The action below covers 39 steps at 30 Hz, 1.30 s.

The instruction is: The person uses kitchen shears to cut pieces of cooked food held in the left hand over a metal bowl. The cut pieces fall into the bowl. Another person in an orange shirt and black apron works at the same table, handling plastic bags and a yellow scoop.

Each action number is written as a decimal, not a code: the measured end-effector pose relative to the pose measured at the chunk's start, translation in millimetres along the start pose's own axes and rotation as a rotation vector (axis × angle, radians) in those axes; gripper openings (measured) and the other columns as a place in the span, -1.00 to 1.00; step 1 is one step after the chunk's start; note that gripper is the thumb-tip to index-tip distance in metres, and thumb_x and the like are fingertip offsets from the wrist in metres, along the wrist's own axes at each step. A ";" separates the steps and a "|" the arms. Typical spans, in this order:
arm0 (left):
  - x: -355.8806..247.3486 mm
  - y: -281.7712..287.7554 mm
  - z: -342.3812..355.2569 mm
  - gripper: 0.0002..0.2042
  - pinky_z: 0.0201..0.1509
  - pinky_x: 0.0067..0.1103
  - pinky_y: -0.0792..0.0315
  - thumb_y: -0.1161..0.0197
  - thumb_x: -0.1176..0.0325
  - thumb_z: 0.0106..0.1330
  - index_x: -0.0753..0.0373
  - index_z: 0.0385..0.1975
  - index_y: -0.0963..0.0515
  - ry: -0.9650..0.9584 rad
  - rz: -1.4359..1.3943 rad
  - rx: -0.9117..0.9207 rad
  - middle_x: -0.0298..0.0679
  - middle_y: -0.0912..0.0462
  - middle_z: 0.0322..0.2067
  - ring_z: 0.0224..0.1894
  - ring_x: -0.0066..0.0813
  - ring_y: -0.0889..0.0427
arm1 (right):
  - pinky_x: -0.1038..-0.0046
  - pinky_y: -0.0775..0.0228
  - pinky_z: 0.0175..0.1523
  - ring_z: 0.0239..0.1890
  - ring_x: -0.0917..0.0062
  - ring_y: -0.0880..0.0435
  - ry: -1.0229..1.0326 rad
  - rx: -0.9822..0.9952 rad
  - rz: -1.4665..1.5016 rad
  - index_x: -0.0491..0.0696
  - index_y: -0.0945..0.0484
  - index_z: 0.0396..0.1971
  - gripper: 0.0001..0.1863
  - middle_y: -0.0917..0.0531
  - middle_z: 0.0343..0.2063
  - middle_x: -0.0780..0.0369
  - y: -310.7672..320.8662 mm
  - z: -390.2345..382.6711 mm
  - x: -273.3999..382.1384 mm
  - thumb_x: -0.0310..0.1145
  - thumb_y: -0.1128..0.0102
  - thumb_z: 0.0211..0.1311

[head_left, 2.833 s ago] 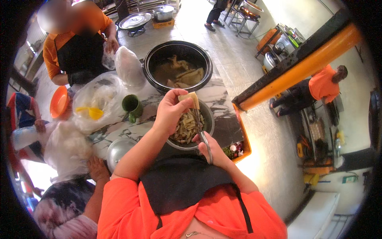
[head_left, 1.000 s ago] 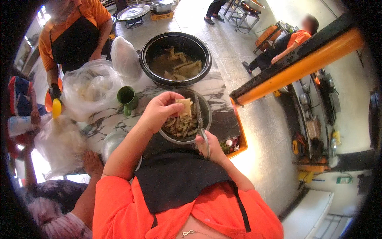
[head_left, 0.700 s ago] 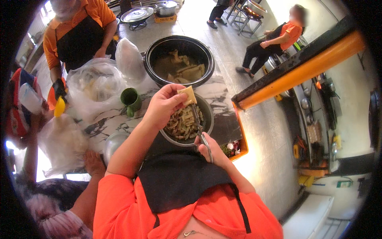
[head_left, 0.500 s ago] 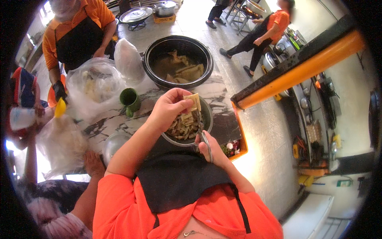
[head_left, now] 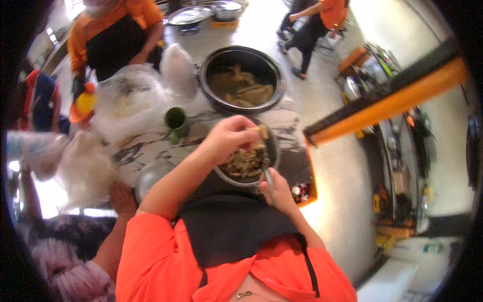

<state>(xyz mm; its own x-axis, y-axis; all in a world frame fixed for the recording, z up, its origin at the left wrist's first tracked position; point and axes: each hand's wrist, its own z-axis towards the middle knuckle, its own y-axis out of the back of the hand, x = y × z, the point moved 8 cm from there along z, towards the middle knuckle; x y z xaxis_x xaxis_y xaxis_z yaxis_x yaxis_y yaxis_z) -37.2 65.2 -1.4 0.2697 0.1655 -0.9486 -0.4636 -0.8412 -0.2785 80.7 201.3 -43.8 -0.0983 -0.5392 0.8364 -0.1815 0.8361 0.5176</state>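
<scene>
A pale food piece [head_left: 262, 132] is pinched above the grey bowl [head_left: 277, 153] by the nearly closed left hand [head_left: 234, 136]; scissors [head_left: 270, 182] are gripped in the curled right hand [head_left: 282, 191]. If the blades, blurred here, were closed too far left, the pinching hand could be nicked.

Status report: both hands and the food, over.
Left hand holding pale food piece. Right hand gripping scissors. Cut strips in bowl below. Black pot just beyond, not in the way.
</scene>
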 end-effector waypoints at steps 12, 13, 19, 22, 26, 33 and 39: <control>33.2 -6.7 -2.8 -0.81 -0.48 -0.67 -0.39 -0.29 0.33 0.11 0.32 -0.42 -0.48 0.137 -0.128 0.138 -0.30 -0.55 -0.52 -0.55 -0.62 -0.47 | 0.68 -0.13 -0.48 -0.57 0.75 -0.29 0.043 -0.017 0.140 -0.08 -0.38 -0.46 -0.47 -0.34 -0.65 0.42 -9.6 -5.4 -15.1 0.18 -0.02 0.15; 36.2 -8.1 -2.4 -0.81 -0.47 -0.67 -0.39 -0.29 0.33 0.11 0.32 -0.43 -0.48 0.147 -0.134 0.139 -0.30 -0.55 -0.52 -0.55 -0.62 -0.47 | 0.69 -0.12 -0.50 -0.58 0.76 -0.29 0.044 -0.022 0.094 -0.08 -0.38 -0.47 -0.46 -0.34 -0.65 0.43 -7.7 -6.7 -15.4 0.19 -0.02 0.14; 28.3 -3.7 -0.2 -0.80 -0.41 -0.66 -0.45 -0.29 0.36 0.10 0.35 -0.36 -0.53 0.028 -0.046 0.157 -0.31 -0.57 -0.49 -0.50 -0.58 -0.53 | 0.63 -0.19 -0.51 -0.59 0.69 -0.34 -0.200 0.012 0.362 -0.07 -0.39 -0.46 -0.40 -0.37 -0.63 0.37 -14.4 -9.1 -38.6 0.27 0.09 0.15; 12.2 19.7 5.7 -0.74 -0.18 -0.63 -0.45 -0.19 0.35 0.20 0.34 -0.17 -0.51 -0.006 -0.149 0.004 -0.26 -0.60 -0.31 -0.30 -0.55 -0.55 | 0.64 -0.19 -0.51 -0.61 0.71 -0.33 -0.233 0.063 0.505 -0.08 -0.38 -0.37 -0.54 -0.38 -0.65 0.40 -20.8 -6.4 -50.4 0.09 -0.04 0.20; -7.0 23.4 4.7 -0.70 -0.14 -0.61 -0.46 -0.20 0.39 0.19 0.33 -0.09 -0.45 -0.035 -0.306 -0.006 -0.26 -0.52 -0.22 -0.18 -0.52 -0.52 | 0.56 -0.24 -0.43 -0.53 0.63 -0.38 -0.008 0.136 0.244 -0.07 -0.37 -0.35 -0.56 -0.41 -0.58 0.33 -10.6 -7.1 2.5 0.06 -0.02 0.21; -9.0 18.2 8.5 -0.82 -0.23 -0.70 -0.44 -0.29 0.47 0.11 0.29 -0.31 -0.48 -0.009 -0.270 -0.037 -0.34 -0.54 -0.37 -0.32 -0.61 -0.53 | 0.44 -0.29 -0.30 -0.45 0.42 -0.42 0.170 0.125 0.127 -0.12 -0.36 -0.33 -0.48 -0.43 -0.52 0.18 -0.5 -7.3 29.9 0.13 0.05 0.21; -9.5 9.5 7.1 -0.86 -0.30 -0.68 -0.42 -0.25 0.48 0.15 0.29 -0.34 -0.45 -0.057 -0.205 -0.083 -0.32 -0.56 -0.39 -0.38 -0.61 -0.51 | 0.43 -0.28 -0.30 -0.45 0.43 -0.41 0.158 0.135 0.163 -0.13 -0.36 -0.35 -0.48 -0.41 -0.53 0.18 0.3 -5.8 34.7 0.13 0.10 0.24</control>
<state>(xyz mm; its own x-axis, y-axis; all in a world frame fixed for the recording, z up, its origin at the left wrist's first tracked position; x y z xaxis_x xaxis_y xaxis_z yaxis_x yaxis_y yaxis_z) -50.2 59.3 3.9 0.3021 0.3641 -0.8810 -0.3327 -0.8258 -0.4553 82.9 183.4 -13.6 0.0156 -0.3671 0.9300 -0.3054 0.8840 0.3540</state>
